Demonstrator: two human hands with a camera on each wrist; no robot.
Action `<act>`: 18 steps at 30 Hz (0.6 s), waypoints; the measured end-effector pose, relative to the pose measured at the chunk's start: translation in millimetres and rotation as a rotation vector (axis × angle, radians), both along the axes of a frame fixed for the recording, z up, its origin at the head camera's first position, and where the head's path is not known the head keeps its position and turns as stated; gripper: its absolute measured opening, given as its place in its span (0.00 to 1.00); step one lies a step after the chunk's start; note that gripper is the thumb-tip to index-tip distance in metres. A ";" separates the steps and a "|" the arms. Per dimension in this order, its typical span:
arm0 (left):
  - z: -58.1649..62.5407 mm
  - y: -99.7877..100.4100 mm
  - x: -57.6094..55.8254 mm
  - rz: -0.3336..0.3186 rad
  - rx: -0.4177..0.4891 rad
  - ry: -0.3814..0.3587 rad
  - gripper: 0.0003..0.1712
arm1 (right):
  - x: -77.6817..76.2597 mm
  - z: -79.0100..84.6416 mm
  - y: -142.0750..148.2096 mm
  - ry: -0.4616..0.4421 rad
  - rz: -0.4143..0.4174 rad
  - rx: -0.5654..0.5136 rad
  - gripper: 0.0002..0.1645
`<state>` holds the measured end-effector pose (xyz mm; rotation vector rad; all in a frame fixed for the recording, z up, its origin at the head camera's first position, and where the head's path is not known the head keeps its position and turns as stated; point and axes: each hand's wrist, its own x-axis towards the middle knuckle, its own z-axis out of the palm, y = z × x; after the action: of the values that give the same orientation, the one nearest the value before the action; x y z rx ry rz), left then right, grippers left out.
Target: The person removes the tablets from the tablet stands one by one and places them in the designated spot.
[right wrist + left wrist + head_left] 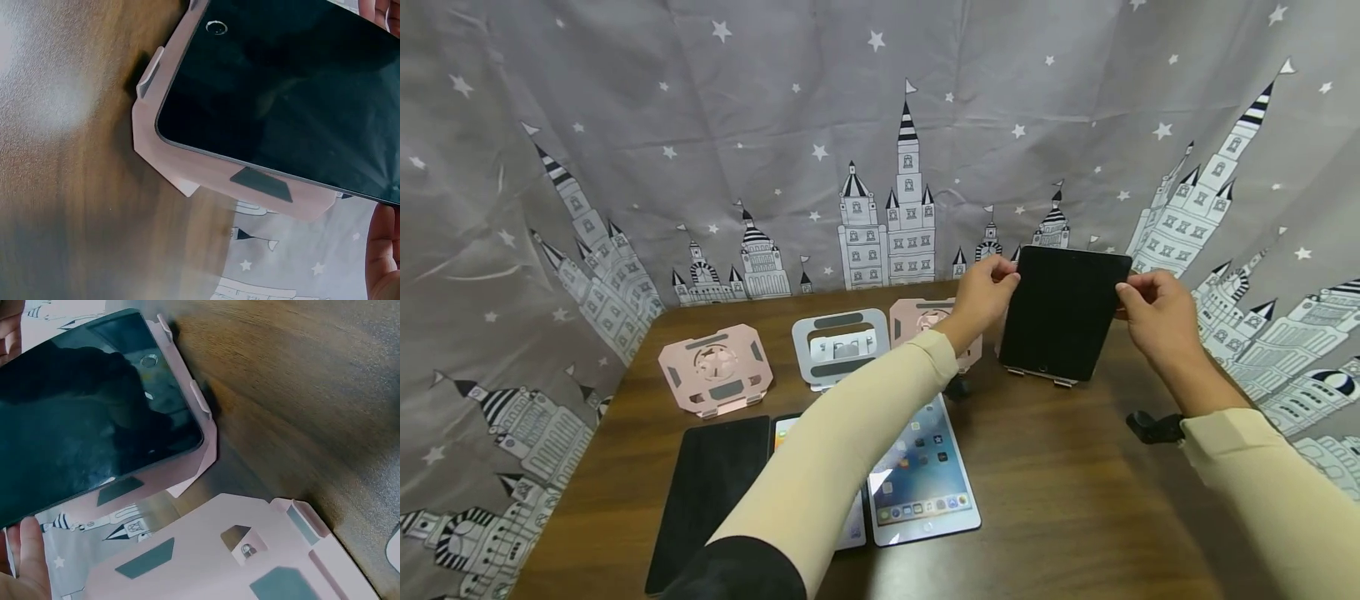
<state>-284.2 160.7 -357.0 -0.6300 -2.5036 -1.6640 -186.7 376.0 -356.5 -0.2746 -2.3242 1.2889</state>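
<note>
A black tablet (pixel 1063 312) with a dark screen and a round home button leans upright on a pink stand (pixel 150 128) at the right back of the table. My left hand (pixel 981 302) pinches its left edge near the top, thumb toward the screen side. On the opposite edge, my right hand (pixel 1161 321) pinches it between thumb and fingers. In the left wrist view the tablet's bottom edge lies close to the stand's two small lips. The tablet hides most of the stand behind it.
A second pink stand (pixel 206 519) stands just left of the tablet, then a grey-blue stand (pixel 841 321) and another pink stand (pixel 688 371). In front lie a dark tablet (pixel 711 483), a white tablet (pixel 925 475) with a lit screen, and one partly hidden by my sleeve.
</note>
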 end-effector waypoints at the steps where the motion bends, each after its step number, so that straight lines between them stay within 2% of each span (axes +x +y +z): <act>1: 0.5 -2.4 0.9 -0.008 0.008 -0.004 0.03 | 0.5 1.1 -1.3 0.000 0.003 0.001 0.11; 4: 0.5 -8.9 4.5 -0.019 0.039 -0.027 0.02 | 3.3 2.8 -4.7 -0.007 0.016 0.016 0.14; 10: -0.9 -23.5 15.8 -0.030 0.152 -0.121 0.04 | 8.4 2.1 -13.6 0.013 0.061 0.022 0.15; 15: -2.6 -35.4 27.5 -0.007 0.165 -0.172 0.03 | 11.7 0.2 -19.6 0.016 0.088 0.016 0.15; 18: -4.5 -41.4 34.4 -0.017 0.208 -0.256 0.03 | 13.8 -1.3 -23.0 0.010 0.119 0.000 0.14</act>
<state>-249.9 119.2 -361.5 -0.4444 -2.4388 -2.0964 -172.9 353.1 -357.7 -0.1308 -2.3626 1.3435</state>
